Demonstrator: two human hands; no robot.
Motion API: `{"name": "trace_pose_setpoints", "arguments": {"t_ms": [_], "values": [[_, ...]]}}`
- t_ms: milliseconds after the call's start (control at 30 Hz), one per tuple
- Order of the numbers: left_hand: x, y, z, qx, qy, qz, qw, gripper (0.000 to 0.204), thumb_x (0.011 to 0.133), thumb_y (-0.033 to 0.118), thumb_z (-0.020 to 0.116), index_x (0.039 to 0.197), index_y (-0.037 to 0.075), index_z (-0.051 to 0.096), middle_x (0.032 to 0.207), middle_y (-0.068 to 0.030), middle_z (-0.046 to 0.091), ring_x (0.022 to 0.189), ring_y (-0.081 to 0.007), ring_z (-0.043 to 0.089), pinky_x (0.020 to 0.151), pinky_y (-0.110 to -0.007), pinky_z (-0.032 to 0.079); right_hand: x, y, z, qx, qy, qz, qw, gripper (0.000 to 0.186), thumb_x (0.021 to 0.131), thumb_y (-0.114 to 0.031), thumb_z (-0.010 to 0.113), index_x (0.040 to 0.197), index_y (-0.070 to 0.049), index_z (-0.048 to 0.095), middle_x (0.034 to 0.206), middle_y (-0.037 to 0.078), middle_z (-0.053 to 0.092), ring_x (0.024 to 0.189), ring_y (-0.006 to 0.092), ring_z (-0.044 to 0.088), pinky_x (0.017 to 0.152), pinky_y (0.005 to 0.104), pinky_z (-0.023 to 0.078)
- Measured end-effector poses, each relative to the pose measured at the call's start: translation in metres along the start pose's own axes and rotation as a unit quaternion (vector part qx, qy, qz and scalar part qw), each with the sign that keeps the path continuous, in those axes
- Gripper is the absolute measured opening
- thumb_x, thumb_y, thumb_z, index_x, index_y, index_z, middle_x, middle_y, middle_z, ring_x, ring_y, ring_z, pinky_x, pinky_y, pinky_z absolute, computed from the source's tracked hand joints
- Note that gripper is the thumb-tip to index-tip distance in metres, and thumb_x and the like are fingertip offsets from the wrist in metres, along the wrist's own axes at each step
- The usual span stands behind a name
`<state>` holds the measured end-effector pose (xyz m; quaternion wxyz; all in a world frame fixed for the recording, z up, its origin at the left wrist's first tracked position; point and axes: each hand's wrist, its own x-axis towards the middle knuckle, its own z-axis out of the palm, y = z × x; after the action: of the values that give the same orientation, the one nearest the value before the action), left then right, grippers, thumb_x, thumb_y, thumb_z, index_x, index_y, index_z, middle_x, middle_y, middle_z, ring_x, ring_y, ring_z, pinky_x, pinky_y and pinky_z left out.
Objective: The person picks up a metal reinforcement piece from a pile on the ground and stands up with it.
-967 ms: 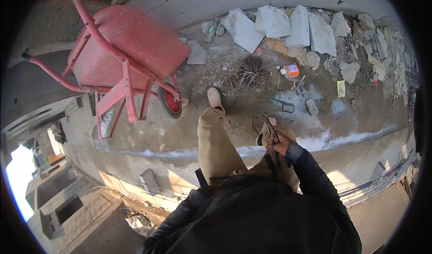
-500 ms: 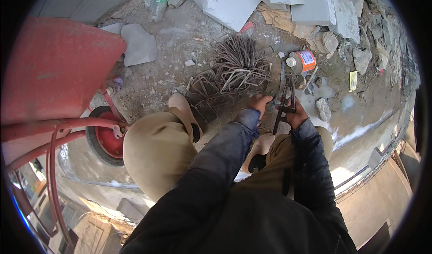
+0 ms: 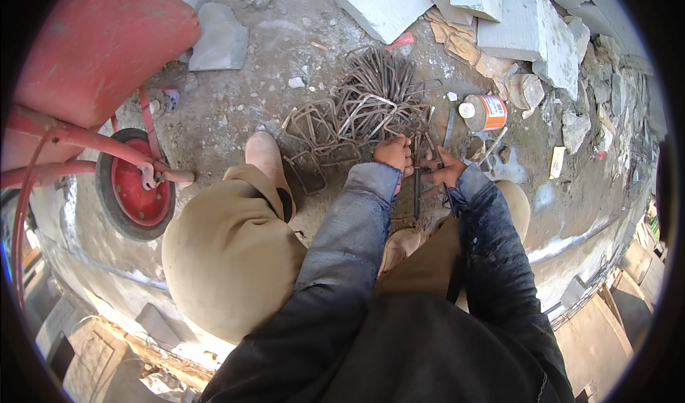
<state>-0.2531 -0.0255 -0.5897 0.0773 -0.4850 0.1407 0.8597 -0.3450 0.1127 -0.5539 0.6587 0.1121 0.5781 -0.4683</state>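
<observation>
Brown, rusted steel stirrups (image 3: 385, 85), bent into angular loops, too tangled to count, heaped on ground (image 3: 275, 71) straight ahead. One bottle (image 3: 481, 113), one orange-and-white label (image 3: 494, 112), print too small to read. Right hand (image 3: 445, 170), fingers part-curled around one dark metal tool (image 3: 417, 194); left hand (image 3: 394, 153) beside stirrups, curled, hold unclear.

Head-worn fisheye, facing steeply down past knees (image 3: 222, 228) to nearby ground (image 3: 275, 67).

Bent rods (image 3: 377, 96), heaped, dark tool (image 3: 417, 197), held
</observation>
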Motion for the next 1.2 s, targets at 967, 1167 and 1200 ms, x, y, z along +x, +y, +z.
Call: {"name": "trace_pose_setpoints", "arguments": {"t_ms": [967,1167,1200], "values": [[-0.008,-0.001,-0.022,0.231,0.011,0.071,0.97,0.023,0.09,0.022,0.04,0.087,0.004,0.054,0.053,0.0025,0.041,0.041,-0.0087,0.034,0.039,-0.025,0.032,0.0,-0.032,0.037,-0.138,-0.049,0.109,0.983,0.079,0.072,0.016,0.039,0.135,-0.023,0.012,0.124,0.015,0.035,0.106,0.0297,0.047,0.071,0.0533,0.051],[0.009,-0.01,-0.034,0.37,0.033,0.155,0.915,0.025,0.089,0.022,0.041,0.085,0.001,0.054,0.053,-0.0011,0.044,0.04,-0.0111,0.039,0.036,-0.028,0.032,0.003,-0.04,0.042,-0.354,-0.008,0.029,0.935,0.068,0.067,0.008,0.049,0.128,-0.005,0.024,0.098,0.014,0.049,0.072,0.0217,0.055,0.063,0.0359,0.054],[0.013,-0.012,-0.038,0.387,0.035,0.162,0.907,0.025,0.089,0.021,0.041,0.085,0.001,0.054,0.053,-0.0016,0.045,0.04,-0.0115,0.039,0.036,-0.028,0.032,0.007,-0.038,0.039,-0.431,-0.012,0.027,0.902,0.067,0.069,0.008,0.049,0.129,-0.007,0.025,0.101,0.012,0.05,0.078,0.0207,0.054,0.065,0.0333,0.052]]}}
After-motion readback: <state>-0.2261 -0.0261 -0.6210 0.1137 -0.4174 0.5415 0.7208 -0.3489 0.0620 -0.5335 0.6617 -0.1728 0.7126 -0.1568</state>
